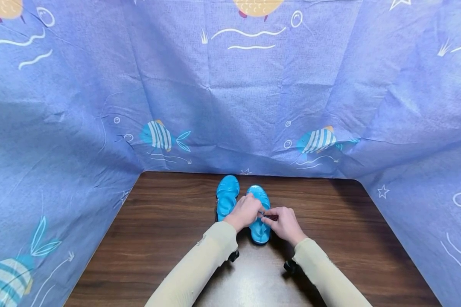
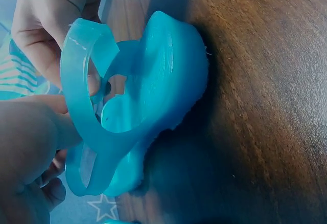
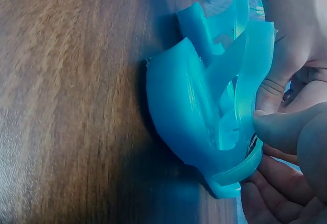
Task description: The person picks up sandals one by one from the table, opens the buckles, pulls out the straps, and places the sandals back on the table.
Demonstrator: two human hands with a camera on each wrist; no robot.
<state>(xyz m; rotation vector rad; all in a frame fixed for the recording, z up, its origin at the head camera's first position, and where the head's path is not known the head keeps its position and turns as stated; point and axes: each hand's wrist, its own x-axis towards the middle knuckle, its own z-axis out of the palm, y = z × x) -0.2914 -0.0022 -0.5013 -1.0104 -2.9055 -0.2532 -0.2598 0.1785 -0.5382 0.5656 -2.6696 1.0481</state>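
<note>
Two blue jelly sandals stand upright on the table, side by side, toes toward the back. My hands meet over the right sandal (image 1: pixel 260 234); the left sandal (image 1: pixel 228 187) is beside it, partly covered by my left hand. My left hand (image 1: pixel 247 211) pinches the ankle strap (image 2: pixel 76 91) from the left. From the other side, my right hand (image 1: pixel 286 221) grips the strap with thumb and fingers, seen close in the right wrist view. A small metallic buckle (image 3: pixel 252 144) shows near my right thumb, mostly hidden by fingers and strap.
The dark wood-grain table (image 1: pixel 169 238) has rounded back corners. A blue fish-print cloth (image 1: pixel 246 106) hangs right behind it and along both sides. Black wrist-worn devices (image 1: pixel 290 267) sit under the cream sleeves, low over the table.
</note>
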